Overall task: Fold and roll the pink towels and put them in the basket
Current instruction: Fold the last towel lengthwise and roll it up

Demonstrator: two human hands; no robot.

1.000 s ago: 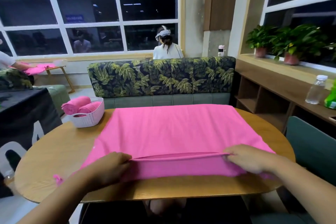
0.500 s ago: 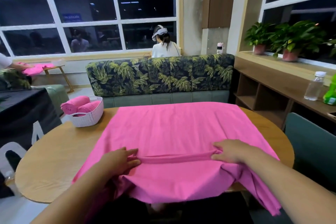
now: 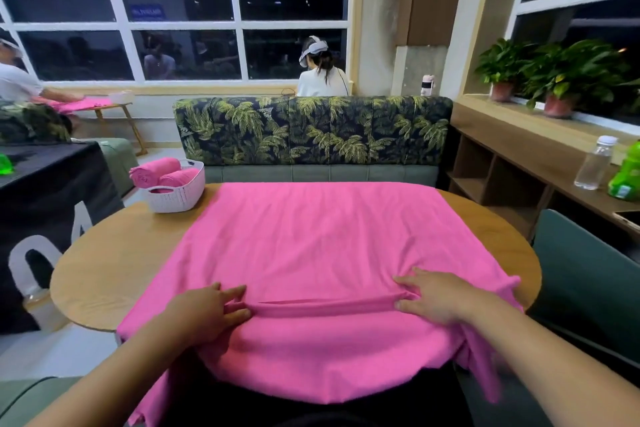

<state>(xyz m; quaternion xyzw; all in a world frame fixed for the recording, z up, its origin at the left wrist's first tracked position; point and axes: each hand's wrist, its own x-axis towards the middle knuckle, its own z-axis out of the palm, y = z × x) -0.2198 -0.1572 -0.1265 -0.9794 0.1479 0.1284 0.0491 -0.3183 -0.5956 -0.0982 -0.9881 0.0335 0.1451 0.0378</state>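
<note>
Nearest the person, the pink towel (image 3: 322, 246) overhangs the front edge of the worktop (image 3: 114, 263) and droops toward the lap, with a longer tail off the right corner. That hanging weight is the likely trouble: it could drag the cloth forward and pull the fold crooked. Just beyond, the left hand (image 3: 204, 314) and right hand (image 3: 436, 298) each pinch one end of a raised ridge of fabric. If one hand leads the other, the crease would skew. The rest of the towel lies flat. At far left, the basket (image 3: 180, 199) holding rolled towels (image 3: 156, 172) sits near the towel's corner, so a wide sweep could nudge it.
</note>
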